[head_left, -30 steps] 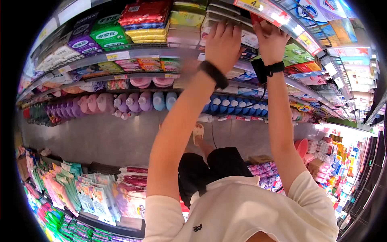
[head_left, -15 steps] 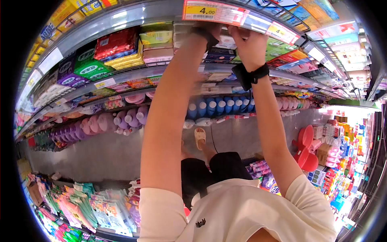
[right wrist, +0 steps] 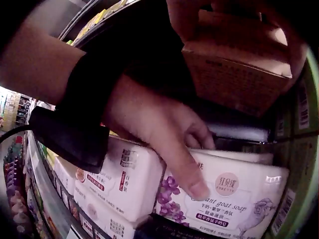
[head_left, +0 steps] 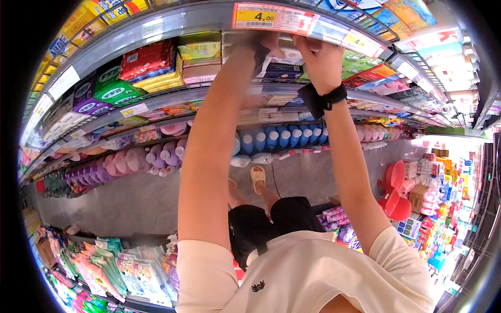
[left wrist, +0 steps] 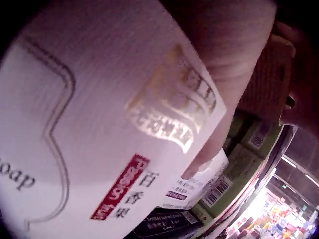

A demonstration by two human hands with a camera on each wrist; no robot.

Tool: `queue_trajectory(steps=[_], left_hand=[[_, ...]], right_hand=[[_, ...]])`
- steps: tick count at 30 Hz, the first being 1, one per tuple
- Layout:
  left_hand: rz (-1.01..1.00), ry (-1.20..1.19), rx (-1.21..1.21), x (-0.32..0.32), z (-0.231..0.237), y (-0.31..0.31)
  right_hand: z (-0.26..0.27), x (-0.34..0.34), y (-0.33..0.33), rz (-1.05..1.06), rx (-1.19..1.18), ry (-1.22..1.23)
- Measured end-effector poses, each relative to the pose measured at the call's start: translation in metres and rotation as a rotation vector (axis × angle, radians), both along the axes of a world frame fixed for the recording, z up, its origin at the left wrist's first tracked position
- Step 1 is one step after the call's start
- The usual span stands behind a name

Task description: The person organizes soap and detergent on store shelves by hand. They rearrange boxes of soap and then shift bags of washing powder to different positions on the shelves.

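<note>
While its thumb lies across the printed front, the left hand (right wrist: 159, 119) pinches a white rectangular soap box with purple flowers (right wrist: 234, 204), fingers bent behind the top edge. That box sits near the front edge of a long grey metal shelf (head_left: 156, 103), above a dark navy box (left wrist: 167, 224). Just beside it, toward the shelf's left end, stands a white soap box with a red label strip (right wrist: 132, 181); on the other side are green boxes with barcodes (left wrist: 241, 170).

Above the row, the right hand (head_left: 322, 65) holds a plain brown cardboard box (right wrist: 234, 74) between thumb and fingers, clear of the flowered box. From the head view, the left hand is blurred and partly hidden. A black wristband (right wrist: 92, 84) circles the left wrist.

Overhead, a red-bordered paper price label (head_left: 274, 18) hangs on the upper shelf's front edge. Farther down, blue plastic bottles with white caps (head_left: 284, 138) stand in a row; red plastic basins (head_left: 395, 195) lie well to the right.
</note>
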State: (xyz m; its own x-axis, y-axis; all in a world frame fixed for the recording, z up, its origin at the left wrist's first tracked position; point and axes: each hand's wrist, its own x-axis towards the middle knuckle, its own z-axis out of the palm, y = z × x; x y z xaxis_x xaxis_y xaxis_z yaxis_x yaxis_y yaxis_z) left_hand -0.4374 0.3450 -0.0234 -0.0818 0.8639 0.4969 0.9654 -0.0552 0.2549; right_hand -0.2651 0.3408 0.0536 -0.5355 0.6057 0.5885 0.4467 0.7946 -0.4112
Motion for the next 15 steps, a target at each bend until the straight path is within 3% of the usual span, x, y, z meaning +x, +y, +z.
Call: queue_trajectory(steps=[10, 15], left_hand=[[-0.262, -0.062, -0.097, 0.001, 0.005, -0.009], [-0.176, 0.024, -0.229, 0.009, 0.004, -0.003]], right_hand=[[-0.007, 0.000, 0.008, 0.065, -0.031, 0.023], [0.000, -0.002, -0.002, -0.030, 0.006, -0.053]])
